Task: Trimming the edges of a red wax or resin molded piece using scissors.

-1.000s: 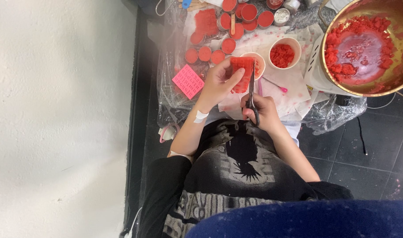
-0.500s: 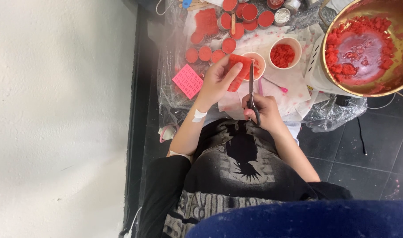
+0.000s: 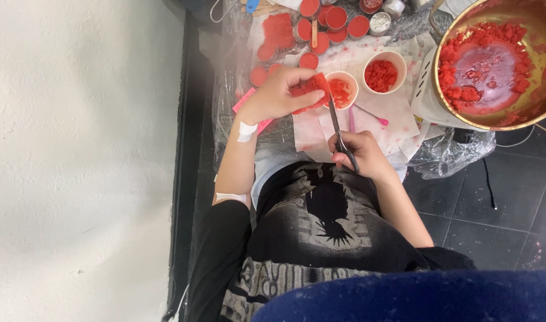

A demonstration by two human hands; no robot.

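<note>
Red wax slab (image 3: 308,89) between left fingers (image 3: 297,76)

The left hand (image 3: 277,95) covers most of the red block (image 3: 308,89). The right hand (image 3: 362,156) conceals the scissor handles (image 3: 351,162). The picture's edge cuts off the metal bowl (image 3: 463,116) and the top row of red-filled tins (image 3: 335,18).

Head camera, steeply down, close

A brass bowl (image 3: 541,113) of red chunks is sitting far right of the hands; red-filled tins (image 3: 335,18) are lying beyond them.
</note>
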